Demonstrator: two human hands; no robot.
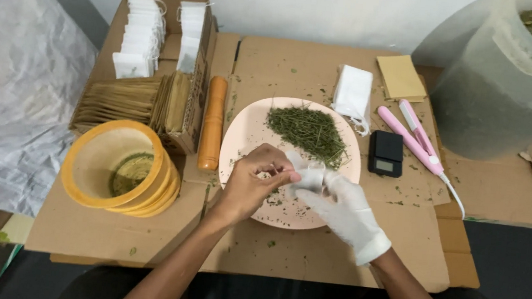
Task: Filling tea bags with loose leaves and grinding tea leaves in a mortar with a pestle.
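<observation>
Over the near half of a pink plate (pixel 248 128) both my hands meet on a small white filter bag (pixel 306 170). My bare left hand (pixel 249 184) pinches the bag's top edge from the left. My right hand (pixel 345 209), in a white glove, grips the bag from the right and below. A heap of dried green herb (pixel 310 129) lies on the far part of the plate, and crumbs of it are scattered under my hands.
Flat cardboard (pixel 287 67) covers the work surface. A stack of yellow bowls (pixel 118 168), an orange cylinder (pixel 213 121) and a box of white and brown bags (pixel 140 72) stand left. Right: white bags (pixel 353 91), black pocket scale (pixel 386 152), pink sealer (pixel 414 134), herb-filled bucket (pixel 513 82).
</observation>
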